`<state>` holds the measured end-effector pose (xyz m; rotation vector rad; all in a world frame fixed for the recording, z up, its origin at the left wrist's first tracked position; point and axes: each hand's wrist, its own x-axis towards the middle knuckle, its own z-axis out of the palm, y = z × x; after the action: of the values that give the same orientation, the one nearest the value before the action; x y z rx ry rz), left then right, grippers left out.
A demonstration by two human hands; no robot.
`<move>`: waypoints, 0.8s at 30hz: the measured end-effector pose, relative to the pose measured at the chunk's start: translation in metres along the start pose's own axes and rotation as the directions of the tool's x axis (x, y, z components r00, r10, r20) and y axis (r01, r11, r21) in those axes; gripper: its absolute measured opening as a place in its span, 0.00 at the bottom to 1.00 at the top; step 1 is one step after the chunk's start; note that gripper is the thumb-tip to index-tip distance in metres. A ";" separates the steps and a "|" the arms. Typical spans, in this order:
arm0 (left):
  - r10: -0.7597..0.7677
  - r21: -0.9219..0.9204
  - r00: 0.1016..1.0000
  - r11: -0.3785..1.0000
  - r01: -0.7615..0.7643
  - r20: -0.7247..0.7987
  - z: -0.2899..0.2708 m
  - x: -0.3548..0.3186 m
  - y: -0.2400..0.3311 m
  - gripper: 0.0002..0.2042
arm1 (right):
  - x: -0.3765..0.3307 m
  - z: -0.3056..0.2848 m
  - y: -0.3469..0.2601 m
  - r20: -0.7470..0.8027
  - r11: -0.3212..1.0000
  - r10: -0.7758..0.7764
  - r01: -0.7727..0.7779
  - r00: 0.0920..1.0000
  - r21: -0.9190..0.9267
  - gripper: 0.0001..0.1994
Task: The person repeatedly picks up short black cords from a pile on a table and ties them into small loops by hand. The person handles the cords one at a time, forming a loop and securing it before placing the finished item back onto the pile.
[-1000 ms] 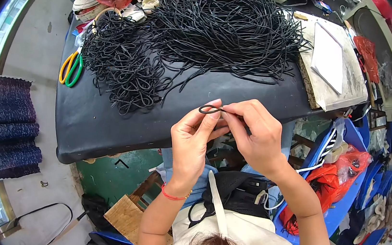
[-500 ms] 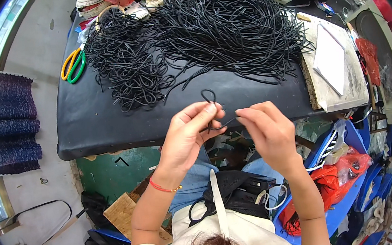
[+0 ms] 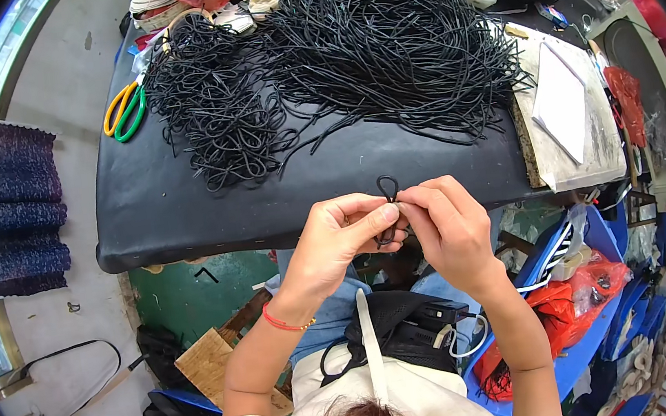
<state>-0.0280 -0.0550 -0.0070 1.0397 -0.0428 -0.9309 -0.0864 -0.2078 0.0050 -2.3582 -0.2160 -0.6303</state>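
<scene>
A thin black cord (image 3: 387,186) is bent into a loop that stands up above my fingertips, over the near edge of the table. My left hand (image 3: 335,239) pinches it between thumb and fingers, and more of the cord hangs in a small curl below the thumb. Right beside it, my right hand (image 3: 452,227) is closed on the same cord, fingertips touching the left thumb. Where the strands cross is partly hidden by the fingers. Farther back lie a large heap of straight black cords (image 3: 396,44) and, to its left, a smaller pile of looped black cords (image 3: 215,106).
Scissors (image 3: 125,110) with orange and green handles lie on the black-covered table (image 3: 178,217) at the left. At the right are a worn board (image 3: 601,144) and a white sheet (image 3: 563,104). A blue bin (image 3: 570,374) with red plastic bags stands low beside my right arm.
My hands have come together, the left moving to the right. The cord's loop now stands between both hands' fingertips, where before a strand stretched between the separated hands.
</scene>
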 end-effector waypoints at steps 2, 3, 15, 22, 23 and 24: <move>0.047 0.033 0.999 0.998 -0.046 -0.028 0.002 -0.001 0.000 0.09 | 0.000 0.000 -0.002 -0.017 0.998 0.042 -0.042 0.999 0.041 0.09; 0.069 0.041 0.996 0.997 -0.067 -0.059 0.003 -0.002 -0.001 0.09 | 0.000 0.000 -0.003 -0.024 0.996 0.063 -0.062 0.998 0.063 0.09; 0.252 0.291 0.967 0.923 -0.252 0.040 0.008 -0.010 -0.005 0.11 | 0.027 -0.028 0.010 0.139 0.989 0.107 -0.119 0.985 0.084 0.04; 0.213 0.129 0.976 0.968 -0.216 0.041 -0.003 0.000 -0.003 0.12 | -0.002 -0.011 -0.013 0.159 0.955 0.227 -0.252 0.961 0.154 0.07; 0.216 0.129 0.976 0.968 -0.217 0.023 -0.004 0.000 -0.004 0.12 | -0.003 -0.012 -0.020 0.155 0.947 0.267 -0.289 0.951 0.143 0.08; 0.219 0.128 0.976 0.968 -0.218 0.005 -0.005 0.000 -0.005 0.11 | -0.004 -0.014 -0.023 0.216 0.902 0.303 -0.352 0.928 0.251 0.09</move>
<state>-0.0293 -0.0525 -0.0134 1.1333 -0.2078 -0.7295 -0.1028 -0.1993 0.0258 -2.0991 0.0197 -0.2138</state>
